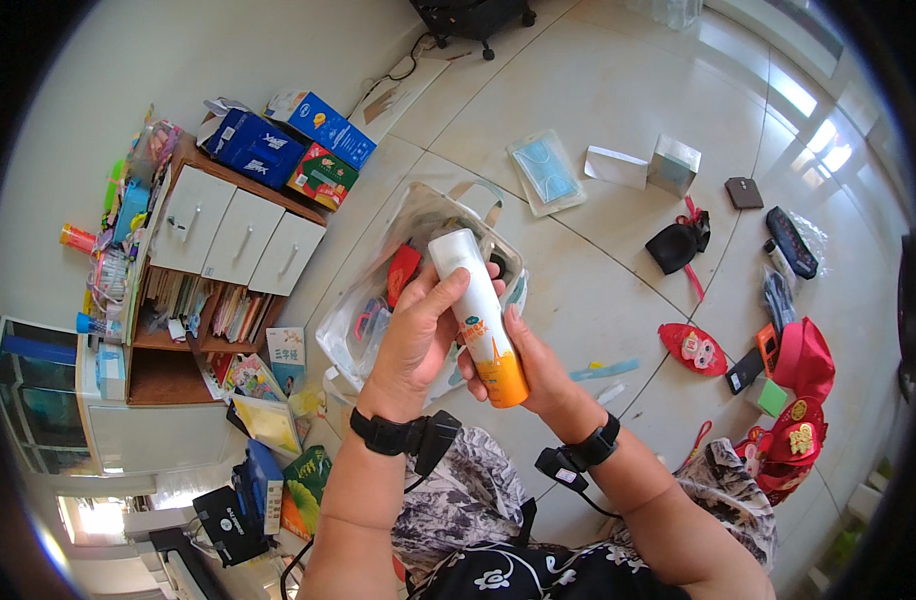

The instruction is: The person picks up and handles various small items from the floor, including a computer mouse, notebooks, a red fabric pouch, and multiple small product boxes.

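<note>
A white and orange spray can (466, 275) with a white cap is held tilted in front of me. Round its left side, my left hand (415, 330) is closed, with the thumb lying across the upper part. My right hand (538, 362) grips the lower right side of the can, its thumb pointing up along it. Just beyond and below the can stands a clear plastic storage bag (350, 330) with a pale rim. Inside it are a red packet (402, 272) and other small items, partly hidden by the can and my left hand.
On the tiled floor lie a packet of blue masks (546, 170), a small box (673, 165), a brown wallet (744, 193), a black pouch (672, 248) and several red festive decorations (692, 347). At left stands a wooden cabinet (193, 225) with white drawers, boxes and books.
</note>
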The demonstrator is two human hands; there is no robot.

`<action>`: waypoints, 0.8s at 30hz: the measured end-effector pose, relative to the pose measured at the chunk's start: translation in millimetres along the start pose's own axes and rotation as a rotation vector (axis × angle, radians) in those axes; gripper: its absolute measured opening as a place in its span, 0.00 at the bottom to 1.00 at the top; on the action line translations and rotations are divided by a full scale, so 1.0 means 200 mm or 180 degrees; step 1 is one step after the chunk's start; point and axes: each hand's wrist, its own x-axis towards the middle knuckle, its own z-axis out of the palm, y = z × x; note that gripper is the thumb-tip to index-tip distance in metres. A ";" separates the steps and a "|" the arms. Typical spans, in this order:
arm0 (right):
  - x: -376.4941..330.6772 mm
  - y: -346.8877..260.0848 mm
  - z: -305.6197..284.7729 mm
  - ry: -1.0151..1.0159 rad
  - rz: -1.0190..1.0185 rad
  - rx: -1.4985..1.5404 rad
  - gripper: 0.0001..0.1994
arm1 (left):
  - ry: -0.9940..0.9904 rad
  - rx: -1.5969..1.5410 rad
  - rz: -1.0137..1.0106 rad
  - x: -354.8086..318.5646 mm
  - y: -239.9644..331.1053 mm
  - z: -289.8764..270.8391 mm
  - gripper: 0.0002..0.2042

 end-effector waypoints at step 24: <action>0.09 -0.85 -0.03 0.2233 -0.2076 -0.5141 0.28 | 0.0117 0.3669 0.1884 -0.06 -0.18 0.19 0.41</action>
